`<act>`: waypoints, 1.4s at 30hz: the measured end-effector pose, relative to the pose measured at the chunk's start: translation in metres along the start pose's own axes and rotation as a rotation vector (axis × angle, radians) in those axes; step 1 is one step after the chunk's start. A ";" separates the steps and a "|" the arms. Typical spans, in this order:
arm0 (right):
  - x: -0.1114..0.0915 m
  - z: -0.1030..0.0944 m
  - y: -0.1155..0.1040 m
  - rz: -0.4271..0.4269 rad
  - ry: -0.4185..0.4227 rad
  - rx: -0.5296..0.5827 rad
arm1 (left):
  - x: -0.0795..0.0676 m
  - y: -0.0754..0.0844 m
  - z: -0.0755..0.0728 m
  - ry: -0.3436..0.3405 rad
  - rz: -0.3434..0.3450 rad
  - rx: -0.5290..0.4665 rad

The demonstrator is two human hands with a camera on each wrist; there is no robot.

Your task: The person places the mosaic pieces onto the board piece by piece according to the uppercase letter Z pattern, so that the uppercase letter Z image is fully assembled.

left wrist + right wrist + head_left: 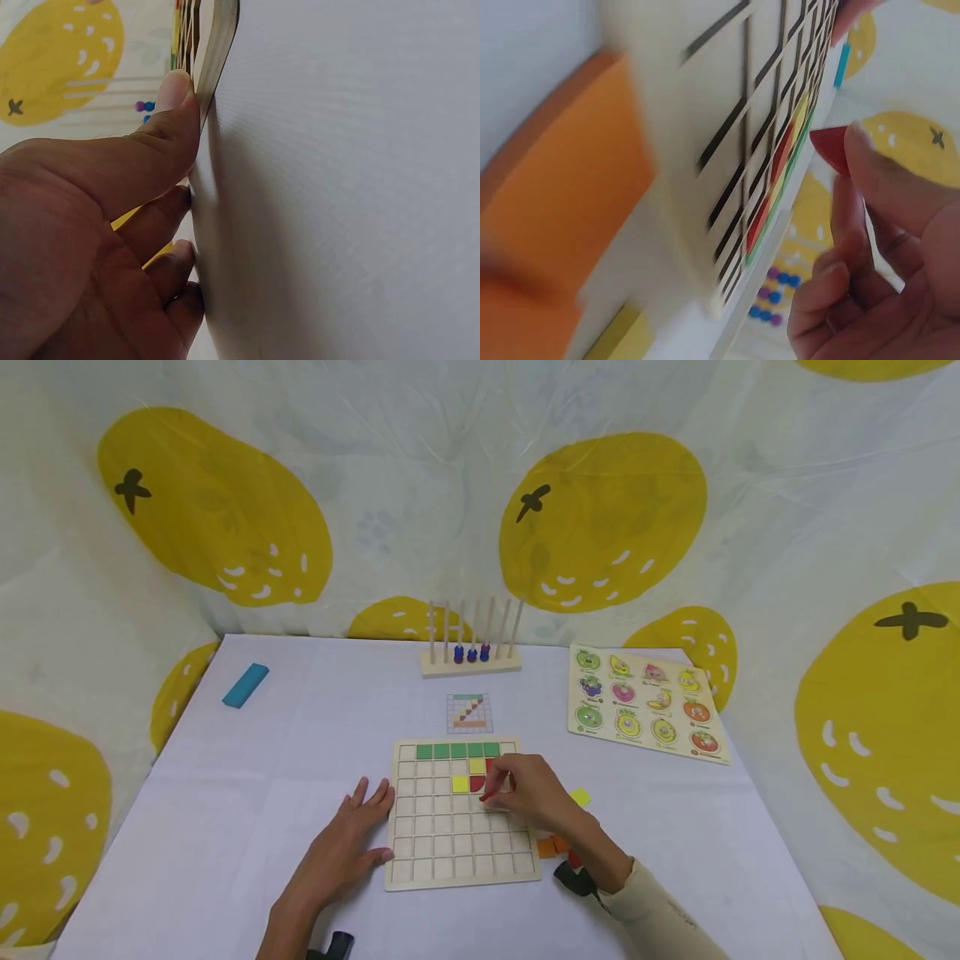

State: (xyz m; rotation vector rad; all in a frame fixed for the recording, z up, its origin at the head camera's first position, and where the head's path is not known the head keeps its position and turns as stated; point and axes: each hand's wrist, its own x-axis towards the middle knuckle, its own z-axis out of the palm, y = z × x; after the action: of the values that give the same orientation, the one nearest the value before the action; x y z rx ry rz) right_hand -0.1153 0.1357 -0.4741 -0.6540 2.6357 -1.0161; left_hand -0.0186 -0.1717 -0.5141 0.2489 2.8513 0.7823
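Note:
A wooden grid board (pixel 442 847) lies on the white table, with green square tiles (pixel 458 751) along its top row. Below them sit yellow tiles (pixel 460 785) and red rounded tiles (pixel 477 784). My right hand (pixel 528 789) is over the board's right half and pinches a red rounded tile (pixel 831 148) between thumb and fingertips, raised off the grid. Relaxed fingers of my left hand (pixel 345 839) rest on the table at the board's left edge; in the left wrist view the thumb (pixel 174 97) touches that edge.
A pattern card (pixel 470 727) lies just behind the board, and a peg stand with beads (pixel 471 670) behind that. Back right is a fruit puzzle board (pixel 648 702); back left, a blue block (pixel 246 685). Loose orange tiles (pixel 547 847) and a yellow tile (pixel 581 797) lie right of the grid.

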 end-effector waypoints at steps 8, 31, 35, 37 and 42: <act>0.013 0.015 -0.016 0.049 0.001 -0.018 | 0.000 -0.002 0.002 0.002 0.006 -0.031; 0.028 0.032 -0.025 0.083 -0.034 -0.174 | -0.001 -0.003 0.000 0.014 0.028 -0.018; 0.029 0.032 -0.026 0.079 -0.047 -0.170 | -0.001 -0.002 0.000 0.013 0.022 -0.021; 0.028 0.031 -0.026 0.081 -0.056 -0.172 | -0.001 -0.002 0.000 0.014 0.018 -0.027; 0.026 0.031 -0.026 0.065 -0.031 -0.198 | -0.001 -0.002 0.000 0.000 0.010 -0.041</act>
State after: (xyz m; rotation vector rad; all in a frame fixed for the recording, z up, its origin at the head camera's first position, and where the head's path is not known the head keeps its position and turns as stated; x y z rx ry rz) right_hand -0.1178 0.0879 -0.4803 -0.6141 2.7330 -0.7278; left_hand -0.0181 -0.1738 -0.5147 0.2575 2.8328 0.8418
